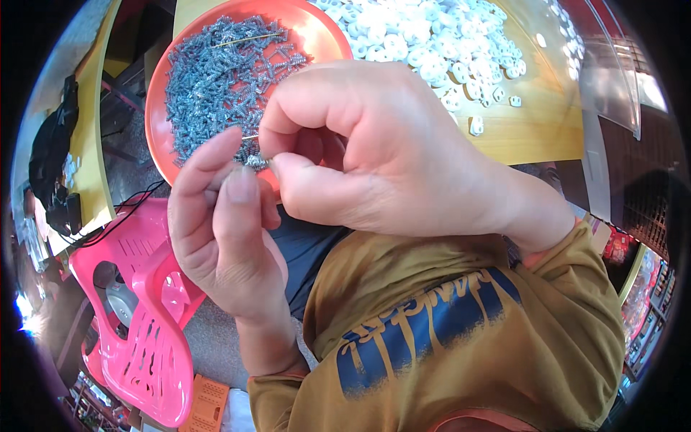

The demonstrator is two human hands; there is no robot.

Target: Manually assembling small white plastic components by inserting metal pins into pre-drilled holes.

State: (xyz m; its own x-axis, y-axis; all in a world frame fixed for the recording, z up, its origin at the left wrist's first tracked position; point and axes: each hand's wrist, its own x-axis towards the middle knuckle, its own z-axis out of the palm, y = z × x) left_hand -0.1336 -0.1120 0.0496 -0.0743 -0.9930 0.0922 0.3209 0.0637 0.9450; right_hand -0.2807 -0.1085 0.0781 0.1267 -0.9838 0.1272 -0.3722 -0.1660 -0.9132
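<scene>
Hands meet mid-frame, just below the rim of an orange tray (160, 129). Left hand (219, 230) comes up from below w/ thumb and forefinger narrowed to a pinch on a small grey coil spring (257, 163). Right hand (374, 147) curls in from the right, fingers (288, 169) also closed tight, tip to tip against the left ones, so the spring sits right betw. both pinches. A thin wire (250, 137) shows just above the spring, running roughly left-right; can't tell which hand holds it or whether it passes thru the coil. Spring's long axis looks about horizontal, along the wire, but it's too small to be sure.

Beyond the fingers, away from the body, the tray holds a heap of like springs (216, 75), w/ another thin wire lying across the top of the heap. Further right of that, a pile of small white plastic parts (425, 39) lies on the yellow counter (533, 122). Left hand is the nearer one to the tray. Pink plastic chair (144, 302) lower left, well apart.
</scene>
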